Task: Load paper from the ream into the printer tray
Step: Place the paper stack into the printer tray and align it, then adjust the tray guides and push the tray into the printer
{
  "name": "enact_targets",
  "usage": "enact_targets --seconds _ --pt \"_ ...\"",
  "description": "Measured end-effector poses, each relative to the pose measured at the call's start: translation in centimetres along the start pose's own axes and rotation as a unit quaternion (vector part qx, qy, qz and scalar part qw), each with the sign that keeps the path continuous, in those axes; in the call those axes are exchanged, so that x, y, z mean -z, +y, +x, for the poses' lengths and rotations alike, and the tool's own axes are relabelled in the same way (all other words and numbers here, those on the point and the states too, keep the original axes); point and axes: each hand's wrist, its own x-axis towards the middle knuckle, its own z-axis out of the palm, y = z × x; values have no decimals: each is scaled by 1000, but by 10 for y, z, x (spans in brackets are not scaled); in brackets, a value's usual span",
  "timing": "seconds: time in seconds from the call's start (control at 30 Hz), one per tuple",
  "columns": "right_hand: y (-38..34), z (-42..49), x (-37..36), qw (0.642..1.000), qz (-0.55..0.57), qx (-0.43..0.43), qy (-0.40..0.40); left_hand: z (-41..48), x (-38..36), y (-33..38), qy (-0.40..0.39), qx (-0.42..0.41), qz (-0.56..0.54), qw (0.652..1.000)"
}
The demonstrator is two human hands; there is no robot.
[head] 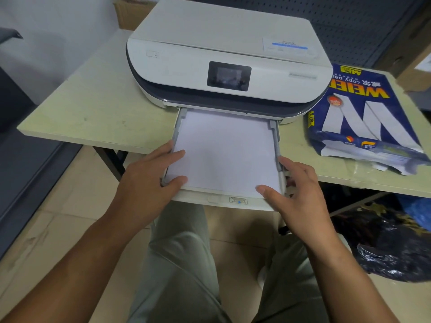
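A white printer (224, 57) stands on a pale table (98, 108). Its paper tray (210, 199) is pulled out toward me over the table's front edge, and a stack of white paper (224, 148) lies flat in it. My left hand (149, 180) grips the tray's left front corner, thumb and forefinger resting on the paper. My right hand (300, 197) holds the right front corner, thumb on the paper, fingers around the tray's side rail. To the printer's right lies the blue ream wrapper (363, 117), torn open at its near end, with sheets showing inside.
A cardboard box (130, 12) sits behind the printer at the wall. A dark perforated panel (349, 26) stands at the back right. A black plastic bag (391, 248) lies on the tiled floor under the table's right side. My legs are below the tray.
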Motion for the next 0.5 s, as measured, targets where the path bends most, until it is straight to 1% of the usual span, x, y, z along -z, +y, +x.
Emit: enact_targets --seconds 0.17,0.27,0.43,0.5 --pt "1 8 3 1000 -12 8 10 5 2 4 -21 -2 26 999" --pt "-1 23 6 1000 -24 0 14 15 6 8 -41 15 23 999" --pt "-4 39 16 998 -65 -6 -18 31 11 4 -73 49 -2 996" --pt "-3 42 17 996 -82 -3 -30 32 11 2 -71 54 -13 996"
